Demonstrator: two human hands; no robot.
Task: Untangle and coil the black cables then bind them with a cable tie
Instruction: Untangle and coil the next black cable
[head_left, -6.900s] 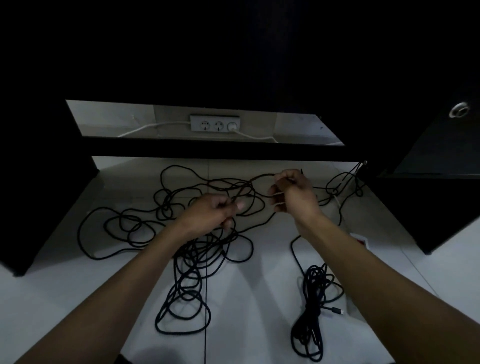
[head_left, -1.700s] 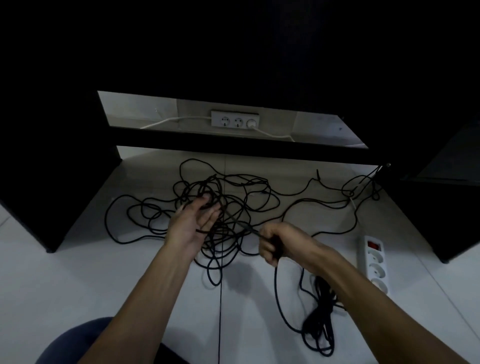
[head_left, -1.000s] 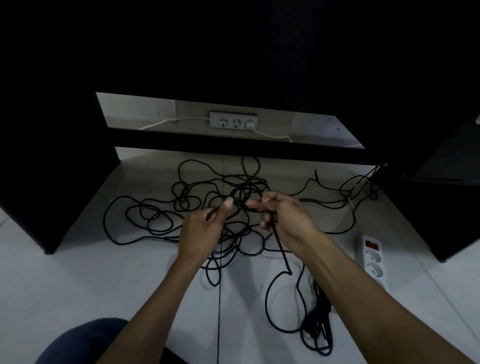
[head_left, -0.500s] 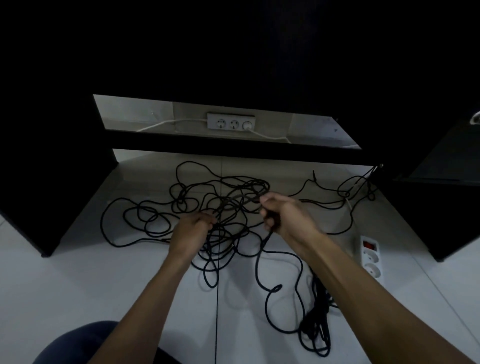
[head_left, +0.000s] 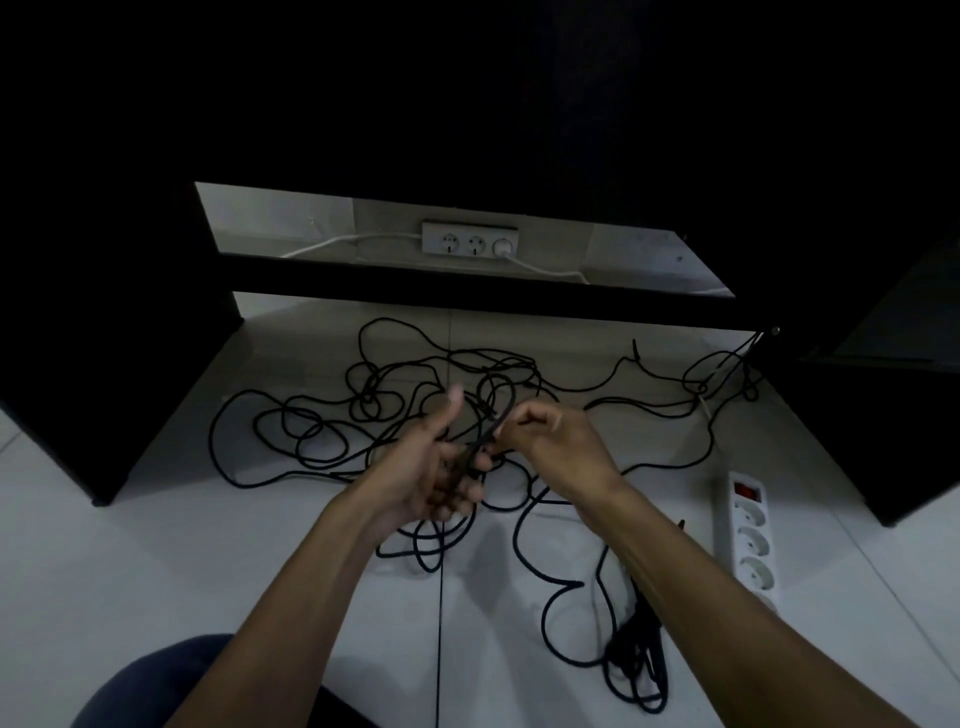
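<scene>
Whereas half a second before the hands had been apart, the left hand (head_left: 431, 473) and right hand (head_left: 550, 441) now met above the floor (head_left: 156, 571), both pinching one strand of the black cables (head_left: 322, 436), so untangling was evidently unfinished.

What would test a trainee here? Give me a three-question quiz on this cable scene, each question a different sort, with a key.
1. True or false: the black cables already lie in a neat bound coil.
2. Multiple choice: the white power strip on the floor lies (A) left of the left hand, (B) right of the right hand, (C) between the hands.
3. Fill in: the wall socket panel has a ____ cord plugged into its rightmost outlet.

Key
1. False: they sprawl tangled over the floor.
2. B.
3. White.
</scene>
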